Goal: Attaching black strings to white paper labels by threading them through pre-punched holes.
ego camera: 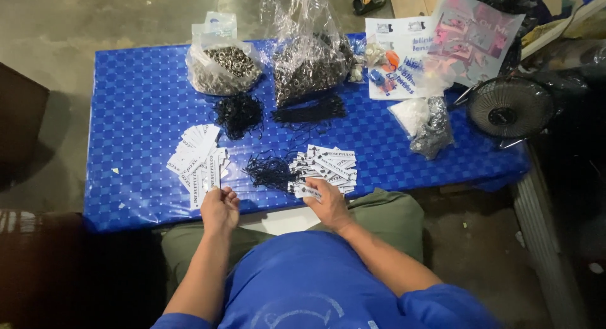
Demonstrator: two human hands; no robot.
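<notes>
White paper tags (325,168): right hand (325,199) rests flat, fingers spread, on the stack; left hand (219,208), loosely curled and apparently empty, sits by the second pile (199,160); picking step, next needs one tag pinched free.

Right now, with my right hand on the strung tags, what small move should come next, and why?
Probably lift one tag from the strung pile under the right hand: that hand already rests on the pile's near edge, while the left hand sits at the foot of the plain tag pile, seemingly pinching something small.
</notes>
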